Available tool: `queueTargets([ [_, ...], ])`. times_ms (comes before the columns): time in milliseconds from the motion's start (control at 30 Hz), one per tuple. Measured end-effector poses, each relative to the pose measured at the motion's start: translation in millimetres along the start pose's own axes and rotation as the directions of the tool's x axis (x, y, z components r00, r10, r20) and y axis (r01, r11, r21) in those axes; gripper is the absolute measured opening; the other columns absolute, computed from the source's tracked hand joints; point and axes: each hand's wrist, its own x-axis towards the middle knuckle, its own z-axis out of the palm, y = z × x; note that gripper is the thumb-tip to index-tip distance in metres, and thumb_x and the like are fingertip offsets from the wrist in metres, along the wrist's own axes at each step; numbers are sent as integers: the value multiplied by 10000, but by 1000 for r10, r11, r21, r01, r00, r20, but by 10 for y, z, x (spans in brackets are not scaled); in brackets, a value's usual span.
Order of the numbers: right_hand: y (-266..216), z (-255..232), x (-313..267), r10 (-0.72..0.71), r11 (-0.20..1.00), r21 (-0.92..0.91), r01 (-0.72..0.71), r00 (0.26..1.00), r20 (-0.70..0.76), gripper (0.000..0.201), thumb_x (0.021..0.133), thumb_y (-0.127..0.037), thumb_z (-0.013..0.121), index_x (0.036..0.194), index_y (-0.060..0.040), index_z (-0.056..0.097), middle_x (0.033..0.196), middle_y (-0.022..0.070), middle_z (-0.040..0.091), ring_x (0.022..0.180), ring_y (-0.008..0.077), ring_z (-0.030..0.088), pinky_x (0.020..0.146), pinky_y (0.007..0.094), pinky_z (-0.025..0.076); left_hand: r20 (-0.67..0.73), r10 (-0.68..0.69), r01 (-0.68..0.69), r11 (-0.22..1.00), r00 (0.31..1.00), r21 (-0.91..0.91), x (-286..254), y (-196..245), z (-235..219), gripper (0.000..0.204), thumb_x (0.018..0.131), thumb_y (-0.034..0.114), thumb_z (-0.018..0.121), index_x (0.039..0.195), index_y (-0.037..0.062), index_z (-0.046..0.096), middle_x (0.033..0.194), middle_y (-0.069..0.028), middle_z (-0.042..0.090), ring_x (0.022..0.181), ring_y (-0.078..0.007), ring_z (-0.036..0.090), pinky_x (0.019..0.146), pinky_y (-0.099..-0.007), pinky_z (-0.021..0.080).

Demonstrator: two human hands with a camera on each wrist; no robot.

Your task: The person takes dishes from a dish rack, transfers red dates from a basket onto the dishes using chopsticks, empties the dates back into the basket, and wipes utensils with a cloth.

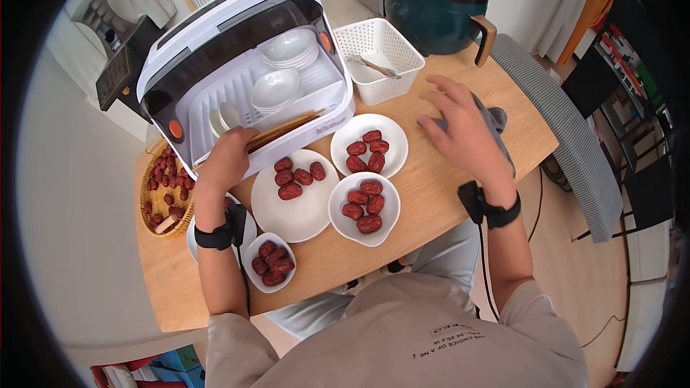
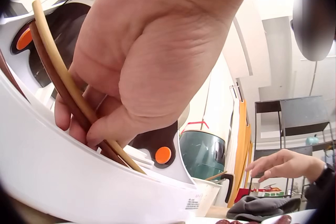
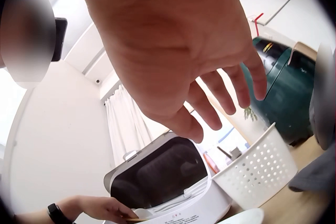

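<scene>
My left hand pinches wooden chopsticks at the front of a white dish storage box with a raised dark lid. In the left wrist view, a light chopstick and a dark brown chopstick pass between the thumb and fingers, their lower ends behind the box's front wall. White bowls and spoons stand in the box's rack. Fingers spread and holding nothing, my right hand hovers over the table's right side, beside a bunched grey cloth.
Red dates lie on a white plate, a smaller plate, a spouted bowl and a small bowl. A wicker basket holds more dates at left. Behind stand a white perforated basket and a green air fryer.
</scene>
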Motion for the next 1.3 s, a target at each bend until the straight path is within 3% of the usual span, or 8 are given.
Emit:
queueTargets([
  [333, 89, 621, 535, 13, 999, 27, -18, 983, 183, 401, 833, -91, 618, 1214, 25, 568, 1287, 187, 536, 1071, 378, 584, 932, 468, 473, 45, -17, 18, 1000, 999, -22, -6, -8, -21, 322, 810, -115, 494, 1084, -26, 638, 1004, -232, 649, 931, -396, 620, 848, -410, 493],
  [633, 63, 383, 428, -20, 1000, 10, 22, 993, -115, 233, 852, -76, 606, 1038, 60, 641, 1116, 214, 630, 978, 357, 630, 850, 394, 515, -18, -23, 21, 997, 1000, -67, -56, 195, -179, 260, 836, -36, 569, 1089, -19, 626, 983, -229, 630, 923, -404, 612, 823, -431, 491],
  [800, -139, -55, 5, 497, 767, 605, -215, 795, -348, 153, 925, -60, 589, 973, 60, 671, 1043, 136, 690, 757, 160, 637, 711, 259, 505, 11, 21, -20, 995, 1000, -96, -115, 638, -335, 291, 861, 38, 617, 1148, -9, 597, 1044, -231, 615, 960, -413, 598, 826, -427, 492],
  [900, -317, -226, -318, 416, 675, 728, -118, 876, -244, 143, 933, -34, 583, 994, 54, 679, 1062, 131, 683, 763, 114, 608, 697, 249, 500, -150, 98, -126, 974, 984, -189, -134, 1058, -373, 414, 865, 68, 650, 1261, 15, 541, 1139, -192, 613, 1045, -363, 593, 882, -424, 484],
  [967, -458, -293, -458, 367, 626, 768, -133, 920, -140, 141, 929, -30, 592, 999, 52, 682, 1071, 145, 679, 771, 121, 612, 710, 252, 500, -340, 335, -332, 941, 879, 68, -127, 1267, -384, 538, 836, 59, 672, 1339, 44, 483, 1195, -184, 589, 1081, -371, 573, 902, -448, 473],
  [1100, -575, -273, -518, 248, 439, 890, -124, 969, 13, 138, 914, -20, 618, 1014, 45, 688, 1087, 164, 671, 769, 129, 619, 732, 253, 501, -194, 479, -483, 875, 856, 31, -152, 1255, -333, 375, 781, -4, 665, 1150, 13, 603, 1033, -156, 622, 964, -360, 604, 816, -421, 499],
  [1167, -356, -242, -532, 181, 439, 888, -139, 981, 64, 167, 900, -15, 629, 1056, 29, 673, 1179, 161, 634, 862, 152, 617, 802, 282, 499, -120, 385, -389, 921, 915, -12, -215, 1305, -370, 325, 786, -11, 657, 1108, 13, 615, 958, -145, 618, 884, -348, 613, 750, -409, 502],
  [1300, 215, -175, -539, 186, 896, 401, -190, 981, 49, 217, 823, -45, 682, 1033, -11, 640, 1337, 121, 531, 1104, 250, 565, 961, 359, 433, -85, 260, -263, 964, 962, -29, -251, 1213, -371, 250, 808, -26, 633, 1052, 29, 626, 804, -123, 591, 697, -311, 611, 601, -400, 486],
])
